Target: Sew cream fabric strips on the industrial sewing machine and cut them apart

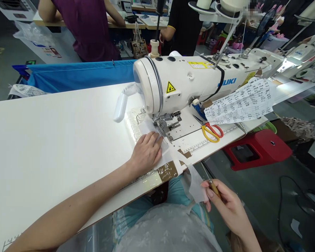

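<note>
My left hand lies flat, fingers stretched, on a thin white fabric piece that runs under the presser foot of a white sewing machine. The fabric trails off the table's front edge. My right hand is below that edge, fingers closed on the loose end of the fabric and on a thin wooden-handled tool.
Yellow-and-red scissors and a sheaf of printed paper slips lie right of the needle. A red stool stands on the floor at right. Two people stand beyond a blue cloth barrier. White table.
</note>
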Motion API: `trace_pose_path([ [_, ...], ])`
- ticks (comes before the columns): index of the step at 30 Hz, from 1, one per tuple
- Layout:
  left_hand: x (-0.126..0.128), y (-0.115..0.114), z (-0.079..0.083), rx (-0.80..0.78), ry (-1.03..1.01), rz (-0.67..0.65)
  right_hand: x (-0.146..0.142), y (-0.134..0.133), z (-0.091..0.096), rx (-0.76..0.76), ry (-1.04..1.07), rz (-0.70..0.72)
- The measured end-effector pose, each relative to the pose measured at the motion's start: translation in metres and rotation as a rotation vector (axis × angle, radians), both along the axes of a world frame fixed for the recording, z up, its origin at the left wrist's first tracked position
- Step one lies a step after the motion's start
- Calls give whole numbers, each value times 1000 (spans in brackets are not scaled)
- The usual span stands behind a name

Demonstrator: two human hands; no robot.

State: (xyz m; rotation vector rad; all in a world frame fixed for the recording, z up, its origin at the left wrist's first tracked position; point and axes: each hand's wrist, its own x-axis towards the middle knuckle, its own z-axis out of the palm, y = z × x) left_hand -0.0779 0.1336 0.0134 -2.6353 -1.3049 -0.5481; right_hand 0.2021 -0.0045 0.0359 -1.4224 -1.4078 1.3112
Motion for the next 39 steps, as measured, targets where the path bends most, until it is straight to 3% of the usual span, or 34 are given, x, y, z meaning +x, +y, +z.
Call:
trace_pose_path([
  [17,3,-2,2,13,-7,-1,-23,16,4,-34,92,-7],
  [26,2,3,4,39,23,30,-39,27,-5,-89,288,31],
  [34,1,12,6,8,79,111,-71,23,-23,-327,643,-87],
  [39,-3,11,6,15,45,80,-90,15,-39,-458,795,-192],
])
